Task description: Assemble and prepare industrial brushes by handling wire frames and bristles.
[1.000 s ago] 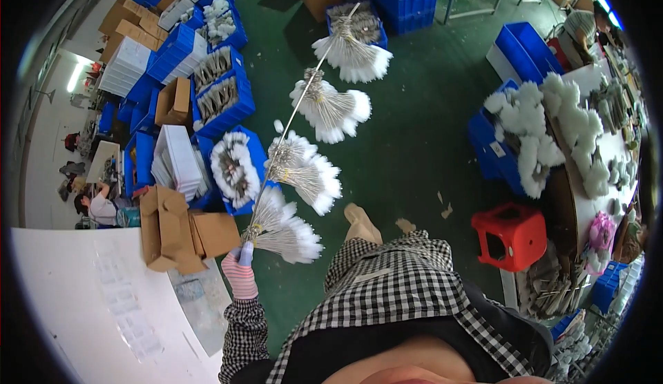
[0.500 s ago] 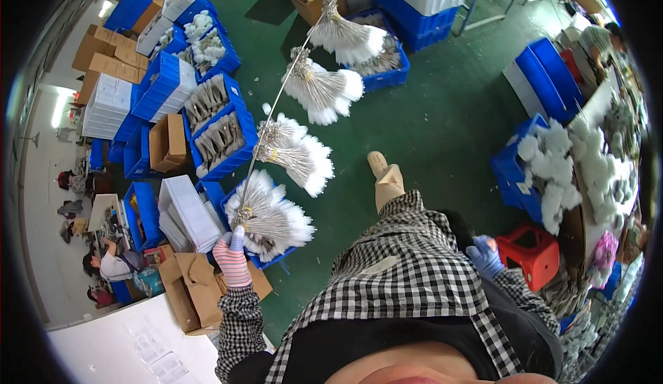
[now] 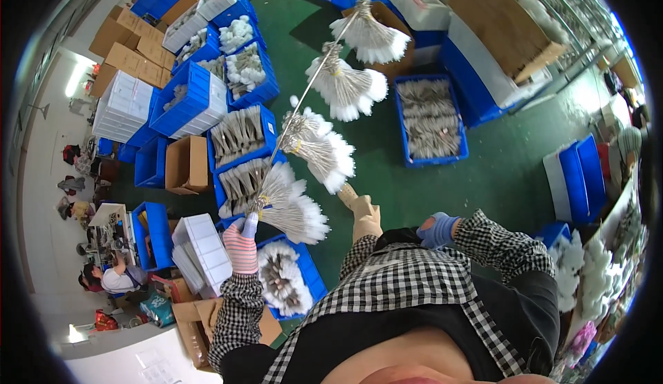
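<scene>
My left hand point(image 3: 240, 251), in a pink-striped glove with pale fingertips, is closed around the near end of a long thin rod point(image 3: 313, 80). The rod slants away to the far right. Several fan-shaped bundles of thin grey wires with fluffy white ends hang along it, tied with yellow; the nearest bundle point(image 3: 297, 210) is right beside my fingers. My right hand point(image 3: 437, 231), in a blue glove, is in front of my checked apron point(image 3: 400, 284) with its fingers curled, and nothing shows in it. Below the nearest bundle, a blue crate point(image 3: 314, 273) holds more white-tipped bundles.
Crates of bundles point(image 3: 238, 135) and cardboard boxes point(image 3: 186, 165) line the left side. Ahead on the green floor sits a full blue crate point(image 3: 402, 135), beside a stack with a large carton point(image 3: 501, 21). At far left, a person point(image 3: 114, 277) sits at a bench.
My view has turned rightward and I have stepped forward. The rod stays in my left hand. My right hand has swung from beside the red stool to the front of my apron.
</scene>
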A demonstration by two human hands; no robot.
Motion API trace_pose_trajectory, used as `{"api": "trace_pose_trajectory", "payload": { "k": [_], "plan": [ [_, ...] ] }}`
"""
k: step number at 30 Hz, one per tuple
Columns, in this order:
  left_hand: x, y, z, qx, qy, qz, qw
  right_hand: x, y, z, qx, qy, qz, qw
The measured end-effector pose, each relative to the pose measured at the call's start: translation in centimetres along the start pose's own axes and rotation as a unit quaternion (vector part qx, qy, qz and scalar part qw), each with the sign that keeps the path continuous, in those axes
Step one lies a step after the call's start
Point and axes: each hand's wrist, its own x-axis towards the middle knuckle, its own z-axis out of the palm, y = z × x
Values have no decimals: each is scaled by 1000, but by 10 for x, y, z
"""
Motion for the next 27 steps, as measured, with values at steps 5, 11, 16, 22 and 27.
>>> {"api": "trace_pose_trajectory", "payload": {
  "k": [5, 11, 16, 22, 27],
  "plan": [
    [15, -32, 25, 92, 12, 103, 990, -3, 26, -40, -36, 336, -59, 939],
    [54, 4, 16, 96, -49, 74, 991, 3, 65, -221, 143, 742, -80, 650],
    [77, 2, 10, 83, -78, 83, 990, 27, 85, -299, 696, 553, -65, 455],
    [81, -4, -11, 130, -71, 178, 973, 29, 76, -281, 790, 463, -169, 364],
    [100, 9, -12, 138, -69, 236, 959, 24, 87, -295, 789, 487, -216, 308]
  ]
}}
